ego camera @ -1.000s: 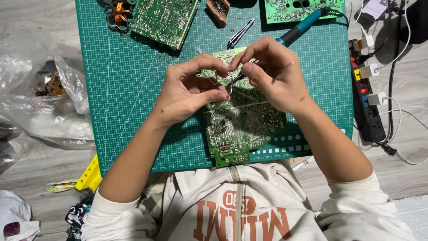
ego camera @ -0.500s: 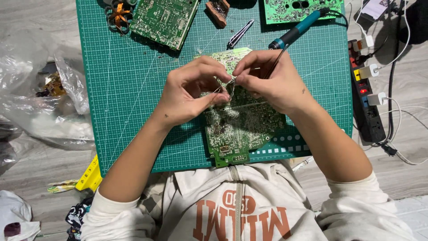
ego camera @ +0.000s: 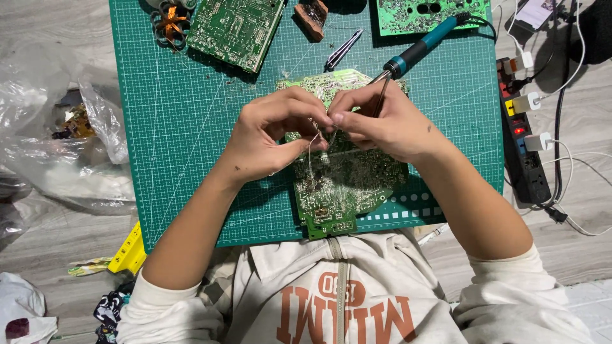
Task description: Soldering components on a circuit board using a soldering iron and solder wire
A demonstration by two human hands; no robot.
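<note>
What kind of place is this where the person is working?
Probably a home electronics repair or hobby spot, set up on a floor. A green cutting mat bears several circuit boards, a soldering iron lies by the hands, and a power strip with plugs sits beside the mat.

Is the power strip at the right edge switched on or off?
On: the power strip shows a lit red switch, with several plugs seated in its sockets.

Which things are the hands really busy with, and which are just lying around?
In use:
left hand and right hand pinching a thin wire
green circuit board under them
soldering iron in the right hand

Lying about:
other circuit board
tweezers
plastic bag
power strip
</note>
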